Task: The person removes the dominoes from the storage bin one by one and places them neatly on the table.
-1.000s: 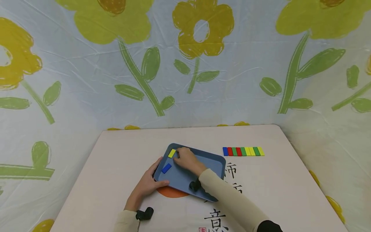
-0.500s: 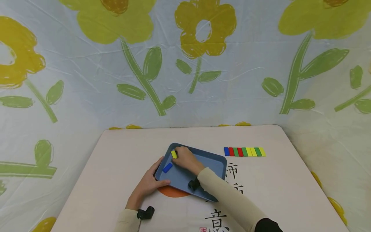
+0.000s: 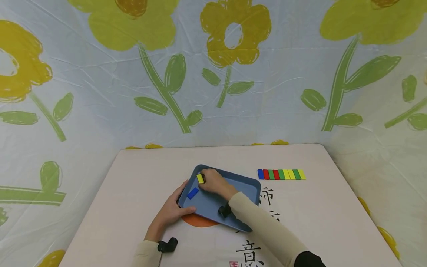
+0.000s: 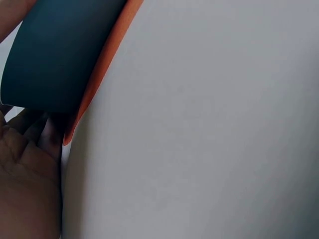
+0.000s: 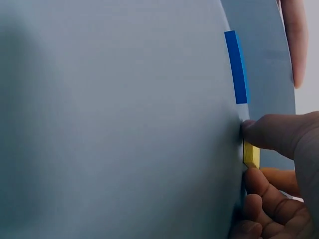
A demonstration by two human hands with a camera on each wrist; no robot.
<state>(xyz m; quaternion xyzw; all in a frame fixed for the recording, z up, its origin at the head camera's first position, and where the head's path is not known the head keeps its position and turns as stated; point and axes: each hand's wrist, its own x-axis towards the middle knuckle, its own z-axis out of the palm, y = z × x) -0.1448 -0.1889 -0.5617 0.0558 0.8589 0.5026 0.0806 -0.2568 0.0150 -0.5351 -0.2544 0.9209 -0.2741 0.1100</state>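
Note:
A blue-grey tray (image 3: 240, 187) lies on the table, tilted up at its near-left corner. My left hand (image 3: 170, 211) grips that corner, thumb on the rim; the left wrist view shows the tray's underside (image 4: 55, 55) over my fingers (image 4: 35, 134). My right hand (image 3: 213, 182) reaches into the tray's far-left corner and pinches a yellow block (image 3: 200, 178) between thumb and fingers; the right wrist view shows the yellow block (image 5: 250, 155) in that pinch. A blue block (image 3: 192, 193) lies loose on the tray just left of it, and the blue block (image 5: 236, 67) also shows in the right wrist view.
A row of several coloured blocks (image 3: 281, 174), blue, red, green and yellow, lies on the table right of the tray. The table (image 3: 133, 185) has a printed mat with black characters (image 3: 249, 252) and an orange disc (image 3: 197, 221). Flowered cloth hangs behind.
The yellow block has turned from lying flat and slanted to standing shorter in my right fingers, which have closed round it. Left hand and tray stay put.

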